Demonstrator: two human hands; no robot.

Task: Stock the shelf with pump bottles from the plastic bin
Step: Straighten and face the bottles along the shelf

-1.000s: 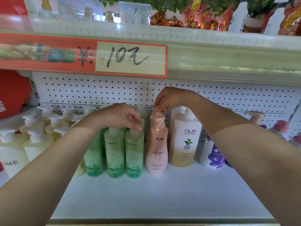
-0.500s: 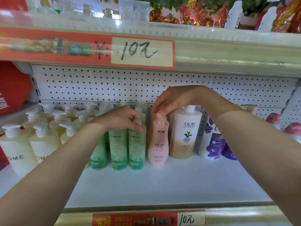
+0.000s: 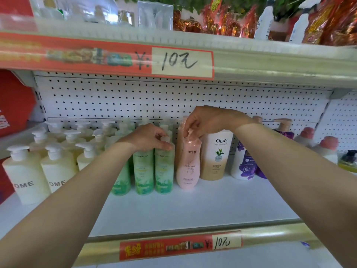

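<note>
"Pink bottle (image 3: 188,167), head view: what can't you make out?"

"Its pump. The right grip (image 3: 204,122) covers it, so which way the spout turns I cannot tell. The right forearm also cuts across a purple-flowered bottle (image 3: 245,163), and the top price strip (image 3: 181,62) is blurred at its left end."

"How does that right grip stand?"

"Fingers bent down, pinching the pink bottle's pump from above."

"And the left grip (image 3: 148,138)?"

"Curled round the neck of the front green bottle (image 3: 164,171), whose pale cap shows between the fingers."

"Where does the pink bottle sit, and how?"

"On the white shelf (image 3: 193,207), base down, long axis vertical, pump up, label facing the camera. It stands between the green bottle and a tan Olay bottle (image 3: 216,157), just beside both."
</note>
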